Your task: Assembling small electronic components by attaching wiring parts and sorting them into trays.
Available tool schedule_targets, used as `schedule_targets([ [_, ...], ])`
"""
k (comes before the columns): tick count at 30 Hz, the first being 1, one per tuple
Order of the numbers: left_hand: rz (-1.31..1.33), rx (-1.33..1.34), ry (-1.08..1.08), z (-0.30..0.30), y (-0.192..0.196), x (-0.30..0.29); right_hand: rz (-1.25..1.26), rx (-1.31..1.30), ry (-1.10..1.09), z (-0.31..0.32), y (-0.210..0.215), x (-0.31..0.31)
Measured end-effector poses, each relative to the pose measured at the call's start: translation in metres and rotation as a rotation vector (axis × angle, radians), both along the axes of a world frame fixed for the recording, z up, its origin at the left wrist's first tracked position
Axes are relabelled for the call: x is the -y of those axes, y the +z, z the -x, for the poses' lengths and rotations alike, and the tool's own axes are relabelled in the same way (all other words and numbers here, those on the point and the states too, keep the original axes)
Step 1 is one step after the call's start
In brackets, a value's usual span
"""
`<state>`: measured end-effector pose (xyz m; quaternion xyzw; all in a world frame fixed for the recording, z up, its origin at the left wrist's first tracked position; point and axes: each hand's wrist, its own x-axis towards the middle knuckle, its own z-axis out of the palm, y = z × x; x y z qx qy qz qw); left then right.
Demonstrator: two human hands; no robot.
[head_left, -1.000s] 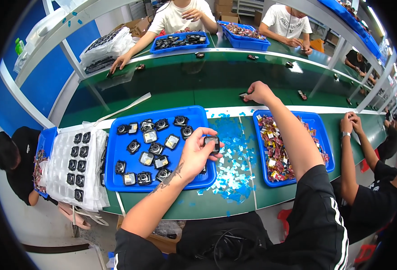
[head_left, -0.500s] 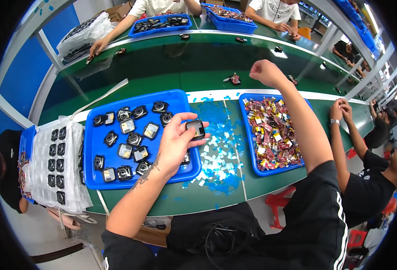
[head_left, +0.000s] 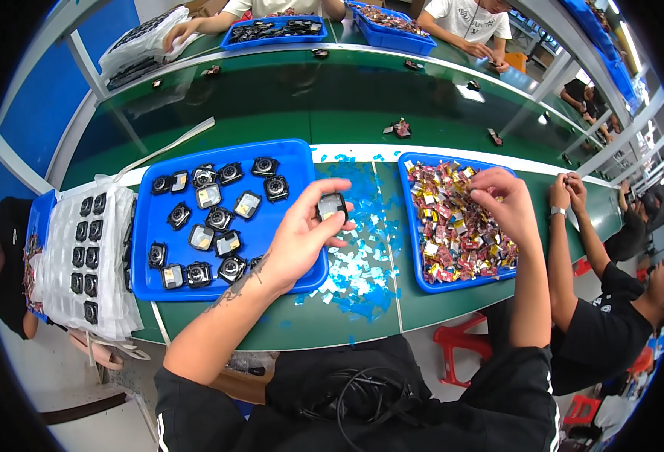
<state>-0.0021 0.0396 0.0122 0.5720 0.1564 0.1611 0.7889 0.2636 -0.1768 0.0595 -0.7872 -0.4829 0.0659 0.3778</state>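
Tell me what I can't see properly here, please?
All in the head view:
- Back of the held case: hidden by the left hand.
- Case by the left wrist: partly hidden by the left arm.
- Whether the right hand touches the parts: seen from above, can't tell.
- Lowest parts: buried under others.
- Head of the worker at top centre: cut off by the top edge.

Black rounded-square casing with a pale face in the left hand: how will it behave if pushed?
The casing is probably stiff, as its outline looks even in the left hand. Its pale face appears smooth, so it may be slippery. Its squarish shape suggests sliding rather than rolling.
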Motion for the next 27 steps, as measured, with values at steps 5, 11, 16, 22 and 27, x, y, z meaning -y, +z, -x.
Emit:
schedule_targets([
  [5,-0.104,0.015,-0.053,-0.002,-0.004,0.002,-0.331,-0.148,-0.237,0.001,-0.008,0.022],
  [11,-0.130,0.038,-0.020,0.002,-0.007,0.002,-0.265,-0.261,-0.260,-0.001,-0.007,0.025],
  [16,-0.334,0.084,-0.002,0.003,-0.009,0.004,-0.333,-0.499,-0.121,0.044,-0.013,0.010],
  [22,-0.575,0.071,-0.102,-0.002,-0.001,0.018,-0.306,-0.726,0.121,0.125,-0.016,-0.022],
  [27,-0.591,0.095,-0.091,0.003,-0.002,0.019,-0.355,-0.775,0.255,0.143,-0.030,-0.049],
])
